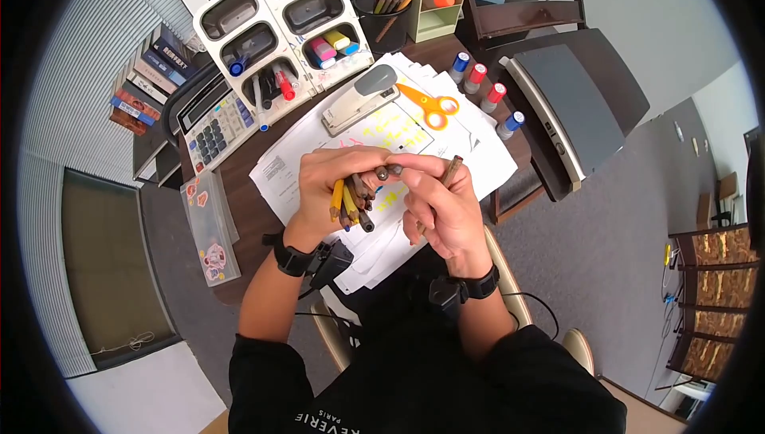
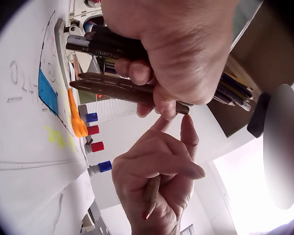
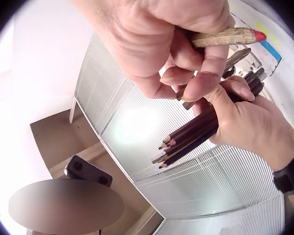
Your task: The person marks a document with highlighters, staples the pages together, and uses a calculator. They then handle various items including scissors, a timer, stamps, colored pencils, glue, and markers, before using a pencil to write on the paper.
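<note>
A bundle of pencils (image 1: 351, 204), several dark and some yellow, is gripped in the left hand (image 1: 328, 183), over the papers. In the left wrist view the left hand (image 2: 186, 54) also holds two brown pencils (image 2: 112, 90) apart from the bundle. The right hand (image 1: 453, 215) touches the end of one of these with thumb and finger. A brown pencil with a red tip (image 3: 230, 37) is tucked in the right hand (image 3: 157, 44) in the right wrist view. The palm hides part of it.
Papers (image 1: 279, 183) lie under the hands, with a stapler (image 1: 362, 101) and orange scissors (image 1: 434, 111) on them. Red and blue capped bottles (image 1: 494, 98) stand at the right. Behind are a white organizer (image 1: 279, 43), a calculator (image 1: 215, 135) and a black pencil cup (image 1: 390, 27).
</note>
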Tool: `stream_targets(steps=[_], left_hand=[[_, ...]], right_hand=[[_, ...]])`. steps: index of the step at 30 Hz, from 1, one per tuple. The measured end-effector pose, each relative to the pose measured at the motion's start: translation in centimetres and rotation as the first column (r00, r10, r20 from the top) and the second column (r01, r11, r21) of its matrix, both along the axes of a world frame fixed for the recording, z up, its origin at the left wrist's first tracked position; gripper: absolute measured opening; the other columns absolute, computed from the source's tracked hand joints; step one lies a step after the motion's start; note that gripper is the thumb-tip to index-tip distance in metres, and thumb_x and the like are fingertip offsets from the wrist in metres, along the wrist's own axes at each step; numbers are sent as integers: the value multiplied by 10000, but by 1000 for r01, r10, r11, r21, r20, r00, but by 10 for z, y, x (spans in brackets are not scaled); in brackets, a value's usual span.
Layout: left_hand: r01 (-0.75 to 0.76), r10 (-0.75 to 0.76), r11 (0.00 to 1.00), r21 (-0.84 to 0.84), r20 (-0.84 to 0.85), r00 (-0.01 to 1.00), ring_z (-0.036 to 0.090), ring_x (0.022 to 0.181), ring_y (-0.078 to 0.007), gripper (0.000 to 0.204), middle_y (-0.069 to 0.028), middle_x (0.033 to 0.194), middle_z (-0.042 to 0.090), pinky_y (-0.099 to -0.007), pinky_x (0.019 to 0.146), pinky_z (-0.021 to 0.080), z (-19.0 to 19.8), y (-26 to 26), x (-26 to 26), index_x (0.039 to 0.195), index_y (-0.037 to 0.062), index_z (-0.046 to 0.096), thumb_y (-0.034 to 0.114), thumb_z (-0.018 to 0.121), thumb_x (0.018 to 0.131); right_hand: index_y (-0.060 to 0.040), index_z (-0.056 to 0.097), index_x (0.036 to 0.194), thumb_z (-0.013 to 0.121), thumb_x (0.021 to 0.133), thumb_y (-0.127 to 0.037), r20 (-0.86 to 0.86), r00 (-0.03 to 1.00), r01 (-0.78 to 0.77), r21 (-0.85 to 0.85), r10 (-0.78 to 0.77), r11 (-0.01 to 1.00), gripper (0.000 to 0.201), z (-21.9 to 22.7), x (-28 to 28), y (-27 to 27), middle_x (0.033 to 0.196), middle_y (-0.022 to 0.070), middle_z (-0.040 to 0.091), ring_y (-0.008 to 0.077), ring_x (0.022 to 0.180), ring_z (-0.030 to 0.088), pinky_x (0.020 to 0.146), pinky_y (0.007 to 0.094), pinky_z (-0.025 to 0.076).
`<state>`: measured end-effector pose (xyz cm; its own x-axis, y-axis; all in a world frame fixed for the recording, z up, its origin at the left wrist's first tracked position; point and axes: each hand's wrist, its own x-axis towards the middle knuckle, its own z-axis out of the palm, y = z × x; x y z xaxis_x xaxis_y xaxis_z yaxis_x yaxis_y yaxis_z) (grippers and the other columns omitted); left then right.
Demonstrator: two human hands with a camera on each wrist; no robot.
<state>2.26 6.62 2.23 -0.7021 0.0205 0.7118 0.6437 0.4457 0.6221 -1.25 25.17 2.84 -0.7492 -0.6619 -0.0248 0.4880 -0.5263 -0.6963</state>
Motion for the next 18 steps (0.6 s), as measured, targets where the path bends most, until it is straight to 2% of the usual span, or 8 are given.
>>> stream_targets(steps=[2,4,7,11,18], left_hand=[[18,-18,1000,3,12,1000,716,704,-179,230,-113,878,745,-269,644,545,0,-1,0,1030,-15,710,24,728,804],[28,-28,1000,11,21,999,720,712,-188,232,-116,883,746,-276,654,551,0,-1,0,1032,-16,710,25,727,804],[33,-34,999,13,22,999,724,723,-208,236,-124,894,746,-288,666,558,1,-2,0,1031,-15,709,24,728,799],[44,-44,999,2,28,999,724,726,-238,238,-136,896,741,-306,665,563,3,-1,-1,1020,-12,705,18,731,786],[54,-53,998,-38,21,998,711,699,-227,212,-135,885,739,-304,641,557,0,-2,-1,999,-8,700,6,732,790]], right_hand=[[41,706,1174,651,954,-46,-17,1000,-2,-9,2,1000,243,1,1,0,698,27,679,24,440,416,382,236,447],[42,711,1164,658,949,-37,-6,1000,30,64,-30,997,235,8,2,-1,617,-3,614,24,433,417,379,235,442],[41,712,1162,664,941,-29,-36,998,54,75,-51,996,236,2,2,-3,555,-26,543,25,421,417,374,235,436],[41,711,1160,668,936,-23,-58,997,61,93,-55,994,237,3,2,-2,539,-32,517,25,415,412,368,241,431],[38,713,1147,660,956,-60,9,998,64,68,-65,996,221,-3,5,-5,530,-41,483,23,413,394,365,247,430]])
